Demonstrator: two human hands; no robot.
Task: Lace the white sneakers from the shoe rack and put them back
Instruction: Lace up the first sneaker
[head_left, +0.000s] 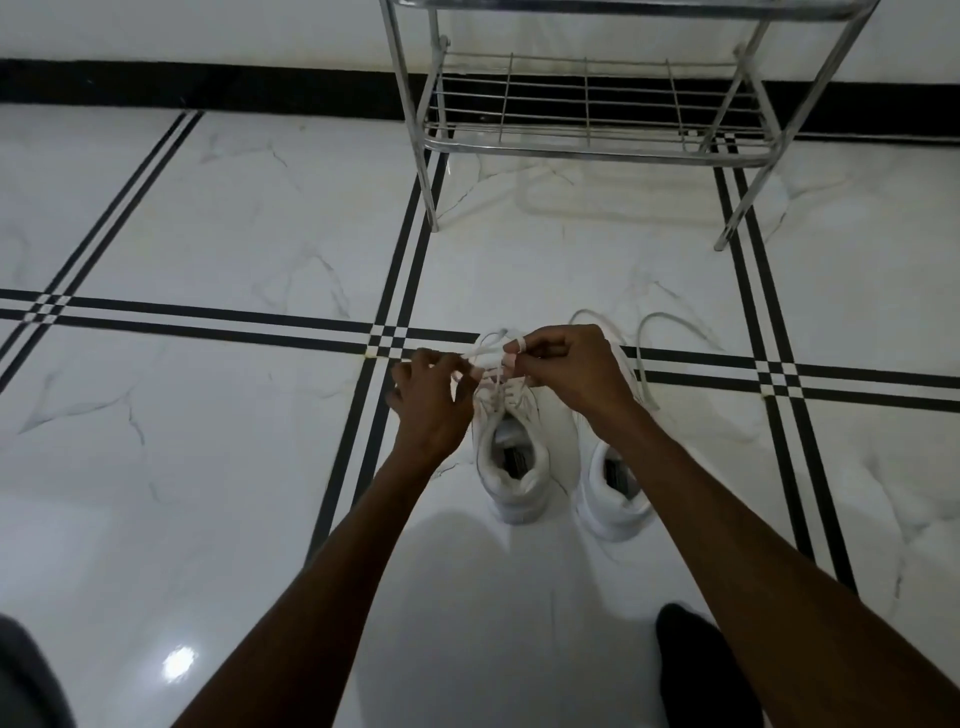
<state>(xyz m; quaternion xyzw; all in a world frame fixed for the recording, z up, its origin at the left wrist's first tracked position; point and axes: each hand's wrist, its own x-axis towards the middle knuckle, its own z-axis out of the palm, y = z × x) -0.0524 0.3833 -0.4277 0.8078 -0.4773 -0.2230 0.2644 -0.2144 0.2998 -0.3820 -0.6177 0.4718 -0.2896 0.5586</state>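
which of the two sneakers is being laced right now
The left sneaker: both hands hold its lace above it. The right sneaker sits untouched, its lace loose on the floor.

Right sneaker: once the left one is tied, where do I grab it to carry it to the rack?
Grip the right sneaker by its padded heel collar, from above. Its opening faces up toward you, and the loose lace trails off the toe end, away from that grip.

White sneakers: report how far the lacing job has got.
Done: both sneakers are off the shoe rack and stand side by side on the floor. In hand: the left hand and right hand pull the lace ends above the left sneaker, apparently tying. Left: the right sneaker, its lace trailing loose, then returning both to the rack.
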